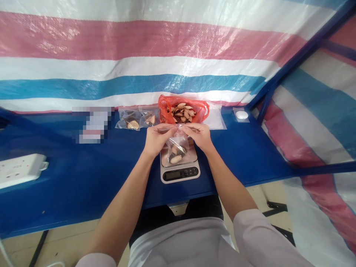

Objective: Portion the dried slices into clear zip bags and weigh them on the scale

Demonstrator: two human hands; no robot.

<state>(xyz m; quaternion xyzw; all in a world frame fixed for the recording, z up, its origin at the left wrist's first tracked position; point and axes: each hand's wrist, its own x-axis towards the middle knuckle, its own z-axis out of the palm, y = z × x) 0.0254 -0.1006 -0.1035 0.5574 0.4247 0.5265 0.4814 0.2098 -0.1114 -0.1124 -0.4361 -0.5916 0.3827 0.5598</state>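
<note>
Between my two hands is a clear plastic bag (178, 146) with several pale, dark-edged slices in its lower part. My left hand (157, 139) pinches the bag's top edge from the left. On the other side, my right hand (198, 136) grips the same edge, thumb pointing inward. The bag's lower part is over the steel plate of a white kitchen scale (180, 174); whether it rests there I cannot tell. The scale's display looks blank. Just beyond my hands, a red plastic bag (204, 111) stands open, full of similar slices (184, 112).
Two filled clear bags (129, 121) lie left of the red bag. Flat plastic bags (218, 118) lie to its right, and a round white item (241, 115) sits farther right. A white power strip (22, 170) is at the left of the blue table (69, 178). Striped sheeting (125, 40) hangs behind.
</note>
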